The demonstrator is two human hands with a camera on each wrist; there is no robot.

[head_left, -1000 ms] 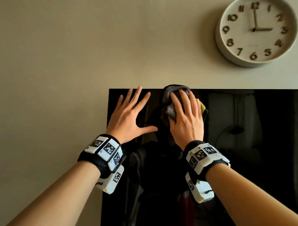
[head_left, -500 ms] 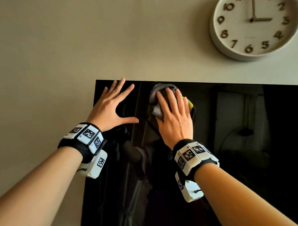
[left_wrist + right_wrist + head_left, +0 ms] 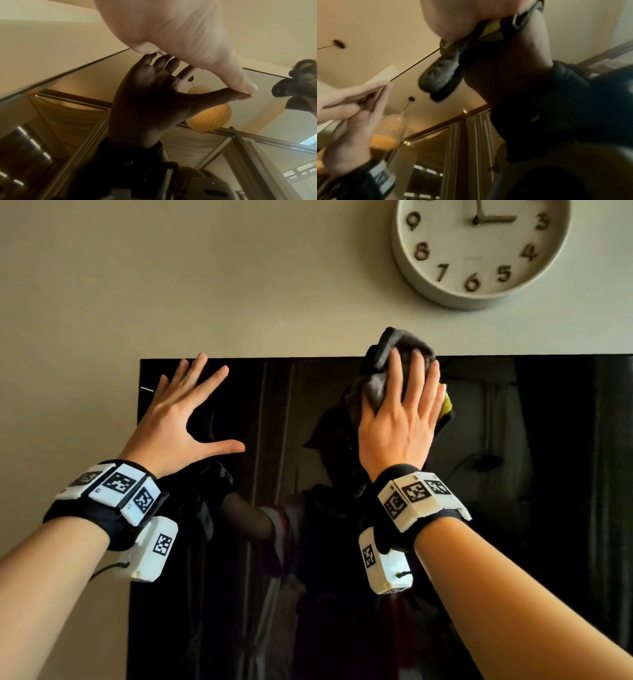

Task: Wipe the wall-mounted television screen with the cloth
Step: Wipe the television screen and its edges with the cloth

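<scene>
- Your right hand (image 3: 399,419) has carried the cloth (image 3: 380,364) up and to the right since a second ago: it sat below the top edge of the television screen (image 3: 513,508) then, and now its upper fold pokes past that edge onto the wall (image 3: 239,285).
- Your left hand (image 3: 178,426) has stayed spread flat near the screen's upper left corner, while the clock (image 3: 479,251) has slid partly out of the top of the head view.
- Right hand: fingers straight and close together, pressing the bunched grey cloth flat against the glass at the top edge. A yellow patch of the cloth (image 3: 493,28) shows by the little-finger side.
- Left hand: open, fingers fanned, thumb stretched out to the right. In the left wrist view the fingertips (image 3: 147,50) and the thumb meet their own dark reflection on the glass, so they are touching the screen.
- Your two hands are apart, with bare screen between them.
- Each wrist wears a black band with white marker blocks (image 3: 120,484).
- Reflected in the screen you can make out a hanging lamp (image 3: 208,108) and curtains.
</scene>
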